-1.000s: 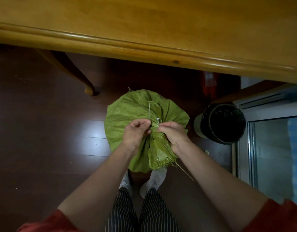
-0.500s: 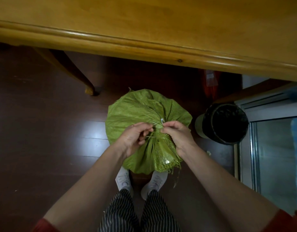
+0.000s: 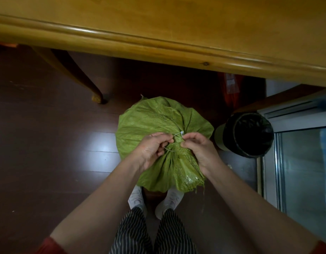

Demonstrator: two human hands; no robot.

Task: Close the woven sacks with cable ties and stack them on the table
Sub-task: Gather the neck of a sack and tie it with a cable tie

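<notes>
A full green woven sack [image 3: 151, 121] stands on the dark floor just in front of my feet, its mouth gathered into a neck that fans out toward me. A thin white cable tie [image 3: 178, 134] loops around that neck, its small head showing at the far side. My left hand [image 3: 153, 148] pinches the tie's loose tail on the left of the neck. My right hand [image 3: 197, 147] pinches the tie near its head and presses on the gathered cloth. The wooden table [image 3: 158, 24] spans the top of the view.
A curved table leg [image 3: 79, 77] meets the floor at the left, behind the sack. A bin with a black liner [image 3: 248, 134] stands close on the sack's right. Further right is a glass door with a metal frame [image 3: 279, 162]. Something red [image 3: 230, 90] lies under the table.
The tie's long tail, which stood up over the sack, has been drawn through and now lies short across the neck in my left fingers. Both hands stayed at the neck.
</notes>
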